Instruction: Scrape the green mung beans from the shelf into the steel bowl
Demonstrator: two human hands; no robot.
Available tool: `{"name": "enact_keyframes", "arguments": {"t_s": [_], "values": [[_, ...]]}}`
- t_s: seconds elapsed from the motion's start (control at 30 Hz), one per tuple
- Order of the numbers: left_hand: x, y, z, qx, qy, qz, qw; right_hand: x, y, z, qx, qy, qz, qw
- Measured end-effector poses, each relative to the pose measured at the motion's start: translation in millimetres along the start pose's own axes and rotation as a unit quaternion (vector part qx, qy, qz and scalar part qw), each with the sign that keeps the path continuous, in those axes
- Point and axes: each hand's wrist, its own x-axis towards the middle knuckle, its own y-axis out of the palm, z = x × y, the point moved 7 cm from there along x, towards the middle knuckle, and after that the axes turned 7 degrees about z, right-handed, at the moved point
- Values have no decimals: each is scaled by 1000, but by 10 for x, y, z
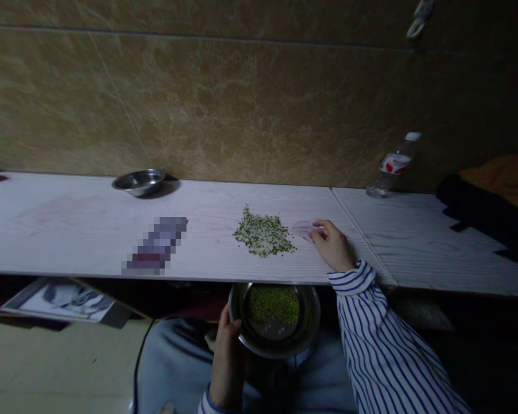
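Observation:
Below the table's front edge, my left hand (228, 356) grips the rim of a metal bowl (313, 322) above my lap. Green beans (274, 305), small and round, lie inside it. On the tabletop a loose, flat pile of mixed green and whitish grains (263, 233) is spread out. Just right of the pile, my right hand (333, 246) is closed, thumb and fingers pinching a thin, clear plastic piece (301, 229). The piece's far edge comes close to the grains; its exact shape is hard to make out.
A small metal bowl (140, 183) stands near the wall at left, with a blurred-out flat object (157, 246) in front. Rightward are a plastic bottle (392, 164) and dark cloth (479, 213). A box (60, 299) sits on the shelf under the white tabletop (69, 230).

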Motion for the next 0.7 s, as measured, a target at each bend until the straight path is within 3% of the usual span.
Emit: {"name": "enact_keyframes", "arguments": {"t_s": [0.23,0.7], "values": [[40,-86,92,-14,3,-11,1000,-22,55,20,20,-5,38,999],[27,-21,73,-16,-7,3,1000,-102,163,204,109,-26,136,984]]}}
